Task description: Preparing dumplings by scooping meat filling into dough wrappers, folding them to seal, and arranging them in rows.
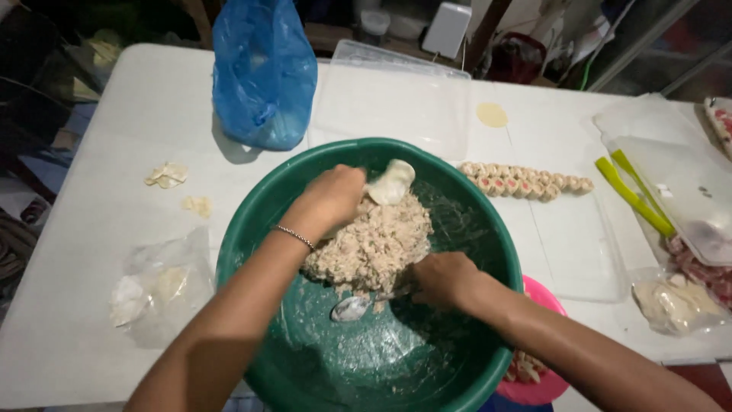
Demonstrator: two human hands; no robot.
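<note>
Landmark: green basin (pixel 465 206), centre of white table (pixel 114 152).

Minced filling (pixel 377 244) sits heaped in the basin's middle, slightly toward the far wall. Left hand (pixel 332 200) is over the heap's far-left edge, fingers closed on a pale round wrapper (pixel 392 182) held just above the mince; thin bracelet (pixel 294 236) on that wrist. Right hand (pixel 442 278) is at the heap's near-right edge, curled around the handle of a metal spoon (pixel 352 307); the spoon bowl lies on the basin floor, just near-side of the heap.

Outside the basin:
- Far-right: row of filled dumplings (pixel 526 183) on a clear tray (pixel 579 259).
- Far: blue plastic bag (pixel 263 72), clear lid (pixel 396 99), single round wrapper (pixel 492 114) on the table.
- Left: wrapper scraps (pixel 168 175), clear plastic bag (pixel 156 286).
- Right: green tongs (pixel 633 197), clear container (pixel 679 183), bag of pale stuff (pixel 675 301).
- Near-right, partly tucked under the rim: pink bowl (pixel 545 381).
</note>
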